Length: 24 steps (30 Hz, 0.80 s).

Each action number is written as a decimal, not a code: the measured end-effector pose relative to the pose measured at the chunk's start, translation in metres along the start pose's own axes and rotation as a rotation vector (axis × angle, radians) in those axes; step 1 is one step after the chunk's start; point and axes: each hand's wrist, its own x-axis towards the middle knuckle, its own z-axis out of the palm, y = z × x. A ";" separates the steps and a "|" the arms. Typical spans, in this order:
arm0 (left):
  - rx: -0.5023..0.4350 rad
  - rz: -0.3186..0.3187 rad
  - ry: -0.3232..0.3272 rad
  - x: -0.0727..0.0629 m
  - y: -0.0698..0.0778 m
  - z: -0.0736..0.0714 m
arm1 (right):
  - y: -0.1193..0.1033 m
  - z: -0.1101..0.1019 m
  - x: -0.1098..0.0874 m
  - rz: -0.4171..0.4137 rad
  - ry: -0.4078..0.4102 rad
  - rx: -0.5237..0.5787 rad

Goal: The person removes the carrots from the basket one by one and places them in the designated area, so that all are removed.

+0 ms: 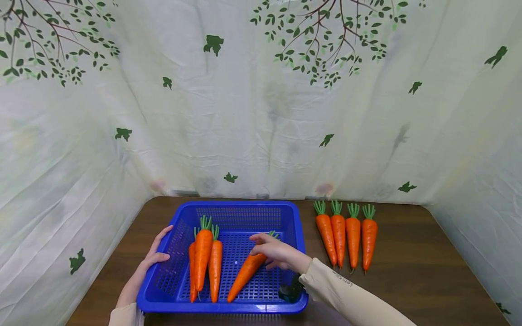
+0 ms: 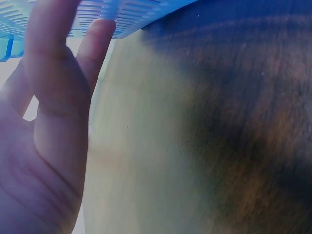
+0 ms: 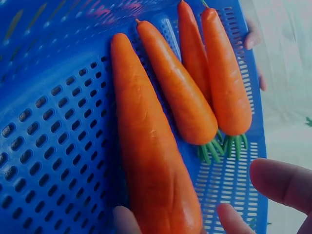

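A blue plastic basket (image 1: 232, 308) with perforated sides stands on the brown table. My left hand (image 1: 143, 267) holds its left rim, the thumb over the edge; in the left wrist view, fingers (image 2: 100, 41) touch the outer wall. My right hand (image 1: 281, 253) is inside the basket, fingers spread over the upper end of a slanted orange carrot (image 1: 246, 276). In the right wrist view, the thumb and fingertips stand on either side of this carrot (image 3: 151, 146), not curled round it. Three carrots (image 1: 203, 258) lie together in the basket's left half, green tops away from me.
Several carrots (image 1: 353, 235) lie in a row on the table (image 1: 416, 267), right of the basket. A white curtain (image 1: 261, 113) with leaf prints hangs behind the table and along both sides. The black wrist device (image 1: 290, 289) is over the basket's near right corner.
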 end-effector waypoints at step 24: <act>0.026 -0.062 0.019 -0.001 0.003 0.002 | -0.008 -0.009 -0.006 -0.300 0.063 -0.102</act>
